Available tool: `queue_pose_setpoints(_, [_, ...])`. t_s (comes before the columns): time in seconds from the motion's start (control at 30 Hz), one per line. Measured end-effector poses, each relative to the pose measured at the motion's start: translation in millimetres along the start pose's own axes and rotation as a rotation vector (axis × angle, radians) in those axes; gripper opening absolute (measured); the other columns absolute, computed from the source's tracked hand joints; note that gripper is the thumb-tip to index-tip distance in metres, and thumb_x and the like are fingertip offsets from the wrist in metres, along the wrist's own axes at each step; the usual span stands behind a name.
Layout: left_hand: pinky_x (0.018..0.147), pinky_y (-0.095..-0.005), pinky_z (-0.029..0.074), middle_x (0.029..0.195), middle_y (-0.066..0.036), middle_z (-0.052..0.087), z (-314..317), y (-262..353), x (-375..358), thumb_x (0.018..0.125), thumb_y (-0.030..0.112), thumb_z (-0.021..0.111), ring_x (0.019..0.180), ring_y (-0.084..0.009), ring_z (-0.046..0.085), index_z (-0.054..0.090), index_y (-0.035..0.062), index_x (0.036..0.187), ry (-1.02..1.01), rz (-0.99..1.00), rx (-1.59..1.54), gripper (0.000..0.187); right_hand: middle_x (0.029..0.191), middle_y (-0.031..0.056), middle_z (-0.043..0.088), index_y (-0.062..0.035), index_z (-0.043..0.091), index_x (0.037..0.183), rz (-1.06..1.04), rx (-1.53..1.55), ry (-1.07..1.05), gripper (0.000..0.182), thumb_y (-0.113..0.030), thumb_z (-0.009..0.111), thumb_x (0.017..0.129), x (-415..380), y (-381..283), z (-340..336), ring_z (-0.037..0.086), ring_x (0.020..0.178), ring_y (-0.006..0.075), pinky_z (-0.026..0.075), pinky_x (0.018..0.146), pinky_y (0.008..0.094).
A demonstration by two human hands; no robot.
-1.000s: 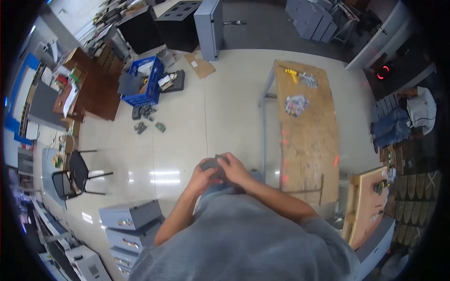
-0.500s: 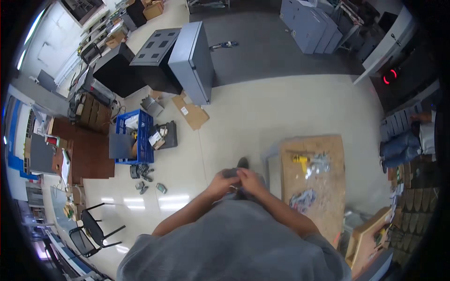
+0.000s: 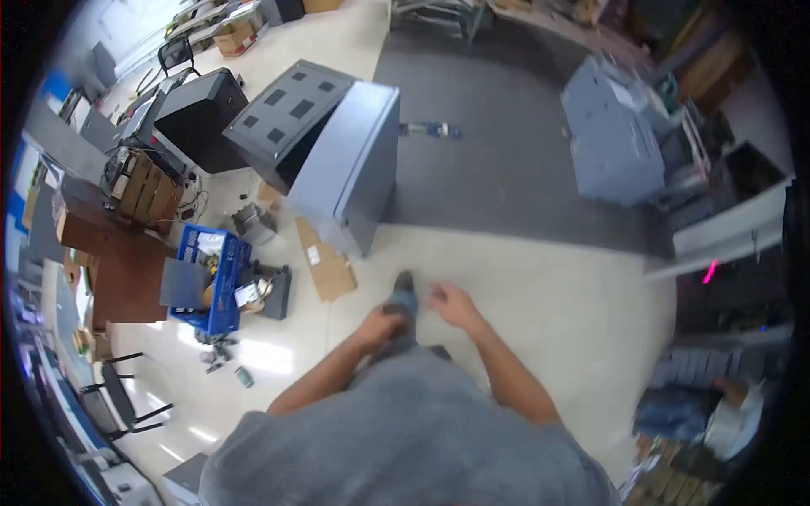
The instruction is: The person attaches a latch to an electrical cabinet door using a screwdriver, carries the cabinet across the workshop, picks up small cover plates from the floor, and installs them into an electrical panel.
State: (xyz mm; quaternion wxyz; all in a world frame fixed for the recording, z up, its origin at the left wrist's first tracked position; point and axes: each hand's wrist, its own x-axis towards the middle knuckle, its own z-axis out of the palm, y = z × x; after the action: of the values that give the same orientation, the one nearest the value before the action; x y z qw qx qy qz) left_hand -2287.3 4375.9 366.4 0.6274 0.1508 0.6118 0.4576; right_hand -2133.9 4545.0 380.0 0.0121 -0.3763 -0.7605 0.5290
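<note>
My left hand (image 3: 382,324) is in front of my body, over my leg, with its fingers curled closed. Something dark seems to be in it, too blurred to name. To its right and slightly higher, my right hand (image 3: 454,305) is apart from the left one. Its fingers are bent inward, and a small dark spot shows at the fingertips; blur hides what it is. A shoe (image 3: 404,281) and a trouser leg show just ahead of and between the hands.
Ahead stands a grey metal cabinet (image 3: 354,160), beside a dark one (image 3: 291,110). Flattened cardboard (image 3: 326,261) lies on the floor. To the left are a blue crate (image 3: 224,287) and a chair (image 3: 118,392). Another person (image 3: 688,413) is at the right edge.
My hands were together around something dark and have come apart. I have stepped forward and the view has turned; the wooden table with the yellow tool has left the view. The cabinets are closer.
</note>
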Motion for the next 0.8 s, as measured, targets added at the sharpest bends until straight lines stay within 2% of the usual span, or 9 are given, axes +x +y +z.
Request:
queue_pose_setpoints(0.03, [0.062, -0.0297, 0.048, 0.088, -0.008, 0.064, 10, 48, 11, 0.077, 0.018, 0.065, 0.074, -0.0159, 0.06, 0.06, -0.001, 0.112, 0.043, -0.042, -0.013, 0.04, 0.109, 0.0186, 0.067, 0.0021, 0.054, 0.127, 0.052, -0.082, -0.01, 0.058, -0.031, 0.072, 0.082, 30, 9, -18, 0.066, 0.1, 0.027, 0.052, 0.086, 0.0353])
queue_pose_setpoints(0.13, [0.059, -0.0296, 0.047, 0.085, -0.008, 0.065, 16, 89, 95, 0.078, 0.018, 0.065, 0.071, -0.0158, 0.059, 0.057, -0.0018, 0.12, 0.093, -0.094, -0.11, 0.047, 0.109, 0.0186, 0.067, 0.0015, 0.052, 0.129, 0.206, -0.151, -0.084, 0.063, -0.031, 0.073, 0.08, 94, 16, -83, 0.066, 0.101, 0.0276, 0.051, 0.087, 0.0361])
queue_pose_setpoints(0.17, [0.059, -0.0283, 0.047, 0.086, -0.008, 0.065, 10, 104, 119, 0.079, 0.018, 0.063, 0.07, -0.0163, 0.059, 0.047, -0.003, 0.131, -0.01, -0.082, -0.065, 0.059, 0.109, 0.0186, 0.067, 0.0012, 0.051, 0.13, 0.237, -0.137, -0.103, 0.064, -0.031, 0.074, 0.079, 118, 16, -103, 0.065, 0.101, 0.0278, 0.051, 0.088, 0.0364])
queue_pose_setpoints(0.27, [0.06, -0.0272, 0.047, 0.085, -0.007, 0.065, 14, 119, 184, 0.08, 0.019, 0.062, 0.069, -0.0168, 0.059, 0.04, -0.0047, 0.135, 0.086, -0.059, -0.2, 0.064, 0.108, 0.0194, 0.067, 0.0034, 0.051, 0.129, 0.217, -0.253, -0.151, 0.063, -0.027, 0.073, 0.079, 206, 44, -153, 0.066, 0.098, 0.028, 0.052, 0.084, 0.0362])
queue_pose_setpoints(0.4, [0.062, -0.0287, 0.05, 0.094, -0.011, 0.062, 5, 121, 251, 0.08, 0.015, 0.057, 0.077, -0.0189, 0.06, 0.043, -0.0006, 0.134, 0.259, -0.082, -0.224, 0.058, 0.114, 0.0196, 0.065, 0.0031, 0.046, 0.133, 0.1, -0.378, -0.276, 0.074, -0.031, 0.076, 0.076, 374, 87, -174, 0.063, 0.106, 0.0302, 0.048, 0.094, 0.0379])
queue_pose_setpoints(0.5, [0.057, -0.0358, 0.056, 0.094, -0.015, 0.06, 8, 84, 296, 0.075, 0.004, 0.051, 0.073, -0.0238, 0.064, 0.046, 0.0025, 0.13, 0.519, -0.064, -0.641, 0.055, 0.123, 0.0241, 0.059, 0.0036, 0.035, 0.141, 0.004, -0.508, -0.348, 0.086, -0.03, 0.077, 0.074, 508, 74, -158, 0.058, 0.113, 0.0364, 0.046, 0.097, 0.0411])
queue_pose_setpoints(0.63, [0.059, -0.0436, 0.06, 0.1, -0.02, 0.059, 30, 43, 344, 0.075, 0.003, 0.047, 0.075, -0.0316, 0.066, 0.044, 0.004, 0.129, 0.719, -0.006, -1.009, 0.054, 0.125, 0.029, 0.054, 0.0059, 0.026, 0.144, -0.251, -0.58, -0.249, 0.099, -0.029, 0.082, 0.07, 673, 136, -98, 0.052, 0.119, 0.042, 0.043, 0.1, 0.0445])
queue_pose_setpoints(0.7, [0.058, -0.0458, 0.06, 0.102, -0.022, 0.059, 47, 17, 379, 0.075, 0.002, 0.045, 0.076, -0.0347, 0.066, 0.043, 0.0037, 0.129, 0.843, 0.036, -1.137, 0.054, 0.127, 0.0281, 0.054, 0.0062, 0.025, 0.144, -0.285, -0.49, -0.225, 0.103, -0.03, 0.084, 0.068, 730, 163, -68, 0.05, 0.121, 0.0405, 0.041, 0.102, 0.0435])
queue_pose_setpoints(0.8, [0.058, -0.0475, 0.06, 0.103, -0.022, 0.059, 66, -52, 443, 0.074, 0.001, 0.045, 0.075, -0.0358, 0.066, 0.043, 0.0035, 0.127, 0.912, 0.026, -1.082, 0.053, 0.127, 0.027, 0.054, 0.0063, 0.03, 0.142, -0.602, -0.3, -0.132, 0.098, -0.031, 0.084, 0.069, 786, 209, -21, 0.051, 0.122, 0.038, 0.04, 0.103, 0.0422])
